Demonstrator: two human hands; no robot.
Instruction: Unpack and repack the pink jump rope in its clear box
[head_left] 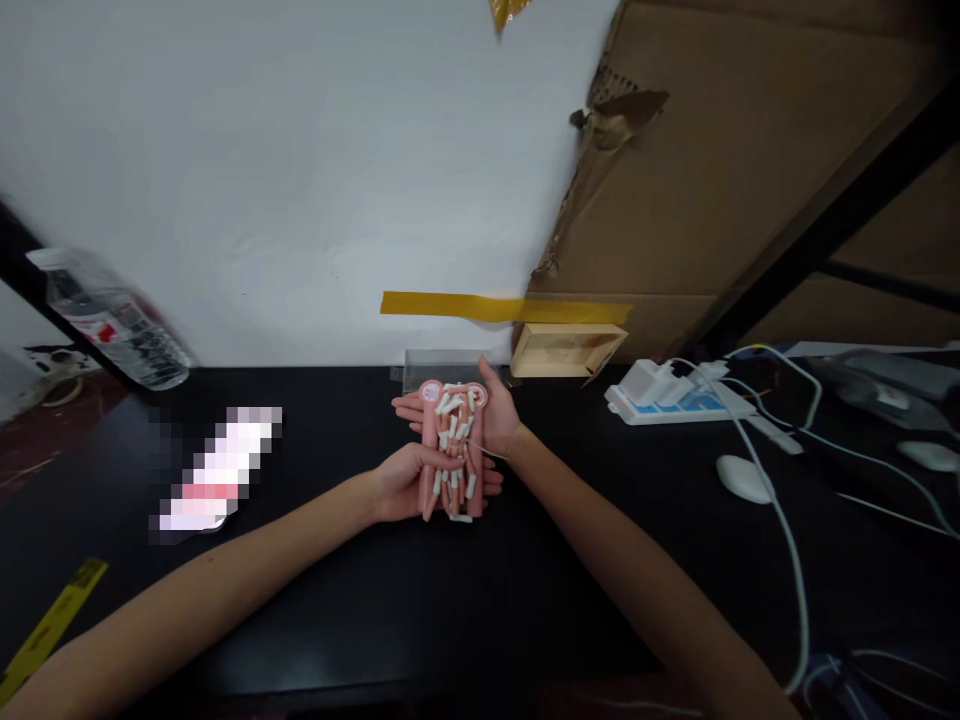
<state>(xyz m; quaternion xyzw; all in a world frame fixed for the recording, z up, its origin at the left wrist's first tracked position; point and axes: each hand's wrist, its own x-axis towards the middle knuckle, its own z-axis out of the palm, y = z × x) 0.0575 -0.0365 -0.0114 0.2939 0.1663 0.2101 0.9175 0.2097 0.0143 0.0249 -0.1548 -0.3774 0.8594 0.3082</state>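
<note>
A bundled beaded jump rope (455, 435), with pink and white segments between two pink handles, is held in both hands above the black desk. My left hand (401, 484) grips its lower part, thumb across the beads and fingers passing underneath to show at the right side. My right hand (501, 412) supports the upper part from behind. Its fingers stick out on the left and its thumb points up. The palms are mostly hidden by the rope. Just behind the hands lies a clear plastic case (439, 366).
A phone-like blurred object (217, 475) and a water bottle (120, 320) are on the left. A shallow wooden box (568, 350) leans at the back. On the right are a power strip (675, 398), a white mouse (742, 479) and cables. Black desk (360, 620) surface spreads in front.
</note>
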